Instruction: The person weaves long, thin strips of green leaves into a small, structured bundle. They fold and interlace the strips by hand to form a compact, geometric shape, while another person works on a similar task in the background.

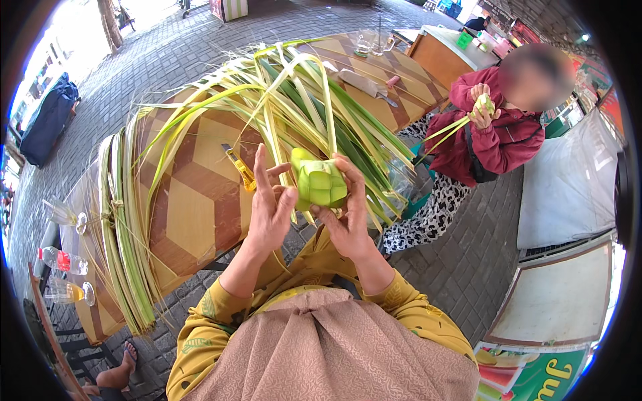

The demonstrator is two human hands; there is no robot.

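Observation:
A green ketupat-style pouch woven from palm leaf [323, 186] is held up in front of me, just past the table's near edge. My right hand [351, 218] grips its right side and lower edge, thumb in front. On the other side my left hand [268, 213] is spread, its thumb close to the pouch; whether it touches is unclear. Long pale leaf strips [328, 110] rise from behind the pouch and arch over the table. A yellow snap-off cutter [241, 168] lies left of the pouch, its front end pointing away from me.
Loose palm leaves [296, 95] cover much of the patterned table [193, 220]. A tied leaf bundle [123, 215] lies at the left, near a plastic bottle [64, 261] and a glass of orange drink [70, 291]. Another person [494, 135] sits at right holding a similar woven piece [484, 104].

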